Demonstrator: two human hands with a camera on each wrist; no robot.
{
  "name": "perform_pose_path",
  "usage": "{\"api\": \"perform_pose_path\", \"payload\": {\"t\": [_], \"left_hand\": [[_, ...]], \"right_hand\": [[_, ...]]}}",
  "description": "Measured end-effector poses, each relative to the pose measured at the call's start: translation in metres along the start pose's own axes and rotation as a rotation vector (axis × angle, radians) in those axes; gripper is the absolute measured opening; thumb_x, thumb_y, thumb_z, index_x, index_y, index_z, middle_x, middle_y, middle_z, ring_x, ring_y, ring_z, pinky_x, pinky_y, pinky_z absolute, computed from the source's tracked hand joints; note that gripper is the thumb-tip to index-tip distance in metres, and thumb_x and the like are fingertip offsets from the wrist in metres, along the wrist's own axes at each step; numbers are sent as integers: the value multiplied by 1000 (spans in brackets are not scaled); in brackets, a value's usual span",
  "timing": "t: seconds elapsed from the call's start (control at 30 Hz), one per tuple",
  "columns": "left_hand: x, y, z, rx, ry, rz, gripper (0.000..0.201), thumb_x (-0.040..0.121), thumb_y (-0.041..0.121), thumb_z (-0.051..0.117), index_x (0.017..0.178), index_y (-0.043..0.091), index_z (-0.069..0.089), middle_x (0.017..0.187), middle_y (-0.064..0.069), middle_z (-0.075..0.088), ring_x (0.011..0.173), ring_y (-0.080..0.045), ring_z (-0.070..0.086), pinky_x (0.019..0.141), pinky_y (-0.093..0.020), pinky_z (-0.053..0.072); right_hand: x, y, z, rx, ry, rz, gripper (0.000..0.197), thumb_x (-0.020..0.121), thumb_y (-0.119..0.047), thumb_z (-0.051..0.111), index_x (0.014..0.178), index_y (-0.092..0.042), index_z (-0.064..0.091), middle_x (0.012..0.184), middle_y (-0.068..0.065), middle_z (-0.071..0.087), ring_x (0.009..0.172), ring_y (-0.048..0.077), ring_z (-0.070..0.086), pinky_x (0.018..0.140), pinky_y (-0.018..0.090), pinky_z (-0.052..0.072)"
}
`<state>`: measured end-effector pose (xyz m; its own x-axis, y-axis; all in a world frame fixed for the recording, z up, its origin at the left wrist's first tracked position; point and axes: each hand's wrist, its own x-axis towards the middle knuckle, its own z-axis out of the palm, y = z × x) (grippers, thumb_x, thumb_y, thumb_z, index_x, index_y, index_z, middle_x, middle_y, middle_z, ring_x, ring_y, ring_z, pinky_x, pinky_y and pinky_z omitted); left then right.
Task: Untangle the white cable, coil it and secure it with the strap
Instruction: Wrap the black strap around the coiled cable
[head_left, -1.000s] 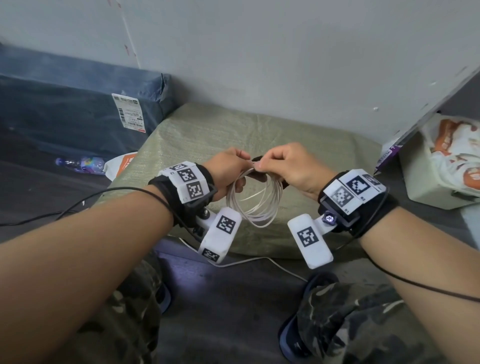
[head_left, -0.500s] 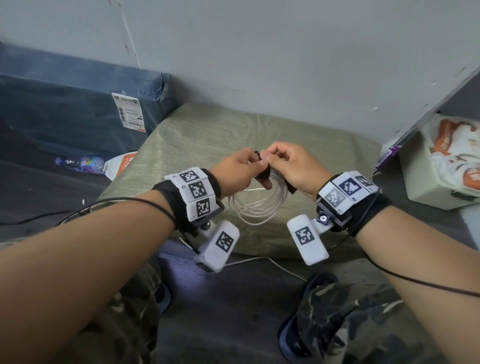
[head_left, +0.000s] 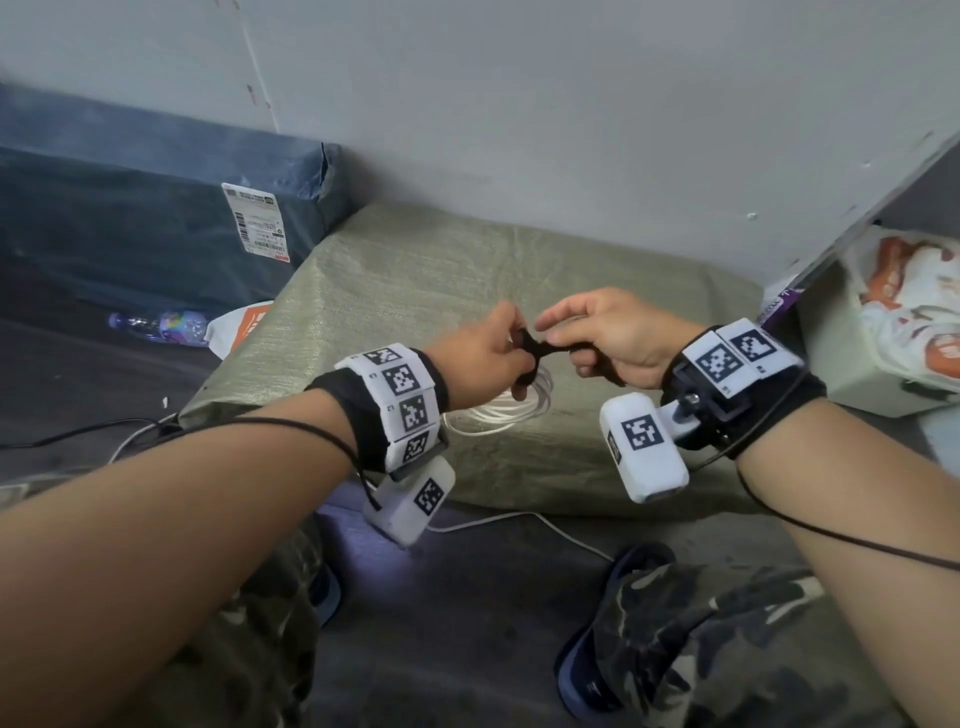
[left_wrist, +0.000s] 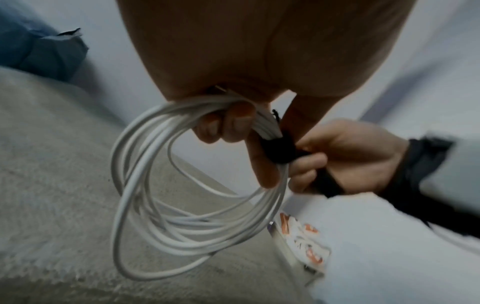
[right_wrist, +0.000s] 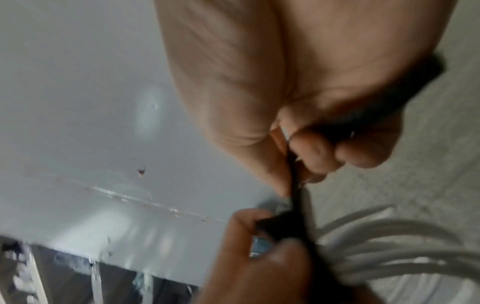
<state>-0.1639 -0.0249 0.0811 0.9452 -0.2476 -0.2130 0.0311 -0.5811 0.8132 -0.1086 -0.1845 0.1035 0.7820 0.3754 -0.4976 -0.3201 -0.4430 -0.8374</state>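
Note:
The white cable (left_wrist: 145, 185) hangs as a coil of several loops from my left hand (head_left: 483, 358), whose curled fingers (left_wrist: 228, 123) grip the bunched top. In the head view the coil (head_left: 498, 410) shows below that hand, above the olive sack (head_left: 467, 270). A black strap (left_wrist: 279, 148) is wrapped round the bunch next to my left fingers. My right hand (head_left: 613, 332) pinches the strap's free end (head_left: 545, 347) and holds it stretched to the right. In the right wrist view the strap (right_wrist: 294, 185) runs from my right fingers (right_wrist: 317, 156) down to the cable (right_wrist: 384, 236).
A blue wrapped parcel (head_left: 156, 223) with a shipping label lies at the left against the grey wall (head_left: 571, 104). A plastic bottle (head_left: 156, 325) lies on the floor. A box with a printed bag (head_left: 893, 322) stands at the right. Another white cord (head_left: 524, 519) runs over the floor by my knees.
Both hands have risen a little and drawn apart. The right hand has pulled the strap's end out to the right, so the strap is now taut between the hands.

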Motion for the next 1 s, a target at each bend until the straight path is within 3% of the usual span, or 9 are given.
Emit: {"api": "perform_pose_path", "payload": {"t": [0.07,0.17,0.23,0.4,0.5,0.67,0.83,1.0], "left_hand": [[-3,0,5,149,-22,64,11,93,19,47,101,17,40,81,-2,68,67,-16,58,67,-30,42],[-8,-1,14,285,-97,166,19,96,22,43,112,13,39,90,-7,62,75,-23,55,73,-32,41],[-8,-3,23,333,-145,192,17,98,26,40,107,12,37,87,-11,62,74,-28,55,73,-38,45],[-6,-11,37,438,-175,235,18,99,34,34,98,16,33,76,-15,59,69,-33,55,72,-46,49],[-3,-11,32,390,-129,181,14,99,32,33,92,21,29,69,-6,54,63,-26,51,65,-39,44],[1,-14,22,308,9,167,14,100,30,33,102,16,33,67,-3,55,57,-22,52,59,-32,37],[4,-16,18,143,91,120,14,97,22,41,99,20,27,57,-2,50,48,-19,43,53,-33,37],[12,-19,11,-191,102,-105,9,96,17,44,98,20,36,78,-7,57,59,-16,48,55,-28,39]], "right_hand": [[1,-3,1,82,6,66,16,90,6,47,89,-5,59,68,8,46,33,4,29,37,17,27],[3,-8,4,193,58,123,16,90,6,45,85,-3,56,60,6,37,29,4,25,36,13,23],[3,-10,6,259,89,157,16,91,5,43,84,-4,54,58,4,31,27,4,25,34,12,24],[1,-14,8,359,219,160,14,91,4,44,84,-4,54,65,5,44,44,8,45,35,15,34],[-2,-18,5,403,277,121,15,90,5,45,83,-2,56,72,9,50,51,12,54,35,13,36],[-8,-26,1,449,259,81,14,90,5,45,83,-4,53,66,7,44,42,7,42,34,12,27],[-16,-28,2,451,200,87,13,91,4,43,86,-5,51,69,5,39,37,5,35,32,12,22],[-32,-34,13,507,195,-28,12,89,6,45,88,-2,54,71,6,44,37,5,40,32,14,25]]}}
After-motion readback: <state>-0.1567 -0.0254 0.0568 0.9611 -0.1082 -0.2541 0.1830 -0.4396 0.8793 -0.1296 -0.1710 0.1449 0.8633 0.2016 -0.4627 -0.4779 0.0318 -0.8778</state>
